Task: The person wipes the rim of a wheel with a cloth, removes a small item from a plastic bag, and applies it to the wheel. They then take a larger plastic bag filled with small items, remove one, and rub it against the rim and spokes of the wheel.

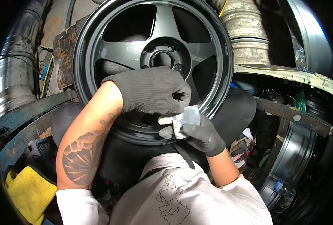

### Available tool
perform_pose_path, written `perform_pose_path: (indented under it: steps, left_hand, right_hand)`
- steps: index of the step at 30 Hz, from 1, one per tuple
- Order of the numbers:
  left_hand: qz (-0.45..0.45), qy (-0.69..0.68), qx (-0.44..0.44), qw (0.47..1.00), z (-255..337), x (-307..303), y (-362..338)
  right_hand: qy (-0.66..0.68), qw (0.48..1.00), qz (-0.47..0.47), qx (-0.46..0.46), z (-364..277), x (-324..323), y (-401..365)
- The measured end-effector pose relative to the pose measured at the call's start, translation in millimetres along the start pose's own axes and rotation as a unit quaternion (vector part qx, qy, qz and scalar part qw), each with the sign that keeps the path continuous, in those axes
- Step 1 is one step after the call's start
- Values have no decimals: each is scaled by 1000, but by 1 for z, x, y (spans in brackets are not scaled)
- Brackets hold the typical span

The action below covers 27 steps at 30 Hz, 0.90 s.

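Right hand (207, 138) pinches a silvery sheet (191, 114) over the wheel's (121, 49) near edge, left hand (151, 88) curls beside it, grip unclear; extent of completion indeterminable.

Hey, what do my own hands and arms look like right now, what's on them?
Your left hand wears a dark grey, ribbed knit glove with a long cuff. Your right hand wears a dark grey glove too, smoother-looking on the fingers. Your white sleeves stop well short of both gloves.
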State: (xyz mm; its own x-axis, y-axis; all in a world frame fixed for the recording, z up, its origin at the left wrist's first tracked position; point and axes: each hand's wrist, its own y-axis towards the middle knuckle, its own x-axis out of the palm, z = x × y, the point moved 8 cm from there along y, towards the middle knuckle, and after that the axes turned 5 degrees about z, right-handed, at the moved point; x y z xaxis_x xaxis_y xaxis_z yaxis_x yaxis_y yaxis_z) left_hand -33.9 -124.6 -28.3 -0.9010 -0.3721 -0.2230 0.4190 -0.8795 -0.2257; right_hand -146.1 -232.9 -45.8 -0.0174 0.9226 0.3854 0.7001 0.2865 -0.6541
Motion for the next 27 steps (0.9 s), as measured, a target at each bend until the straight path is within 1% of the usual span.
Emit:
perform_pose_path:
  steps: [1, 2, 3, 4, 5, 6, 7, 9, 10, 13, 16, 19, 20, 22, 23, 24, 26, 27]
  left_hand:
    - [51, 34, 42, 997, -3, -5, 1]
    - [103, 68, 83, 989, -13, -9, 1]
    - [154, 102, 123, 975, -17, -13, -2]
    - [164, 102, 32, 981, -16, -27, -8]
    - [171, 101, -60, 978, -16, -42, -16]
    - [246, 180, 12, 952, -18, -58, -21]
    - [315, 256, 85, 910, -9, -70, -32]
    - [334, 184, 30, 924, -14, -90, -45]
    - [372, 195, 28, 907, -16, -99, -55]
    - [402, 217, 9, 889, -19, -111, -73]
    - [391, 196, 16, 899, -23, -113, -73]
    - [385, 195, -14, 902, -15, -111, -66]
    - [384, 206, -15, 900, -13, -112, -66]
    - [381, 225, -23, 896, -9, -112, -68]
    - [338, 189, -51, 920, -6, -111, -70]
    - [295, 154, -75, 940, 16, -115, -75]
    - [305, 151, -57, 938, 19, -117, -73]
    - [356, 181, -15, 917, -4, -113, -65]
  right_hand:
    - [11, 1000, -6, 5, 3, -3, 2]
    - [-41, 999, -15, 11, 4, -14, 0]
    - [-147, 989, 13, 17, 10, -28, 1]
    - [-330, 942, -25, -54, 3, -31, 3]
    - [-456, 887, -19, -73, 3, -32, -2]
    - [-573, 815, -11, -89, 0, -30, -6]
    - [-587, 801, -19, -117, 3, -24, -9]
    - [-615, 769, -34, -172, 7, -14, -13]
    - [-652, 743, -43, -145, 10, -9, -13]
    - [-716, 685, -61, -122, 18, -5, -6]
    - [-709, 688, -124, -88, 36, 7, 7]
    - [-703, 688, -150, -95, 44, 33, 21]
    - [-671, 711, -139, -156, 39, 30, 18]
    - [-731, 663, -127, -102, 37, 0, 11]
    - [-758, 637, -122, -74, 37, -10, 9]
    - [-788, 600, -133, -43, 37, -10, 9]
    - [-747, 643, -149, -75, 42, 15, 14]
    - [-725, 665, -155, -90, 48, 30, 17]
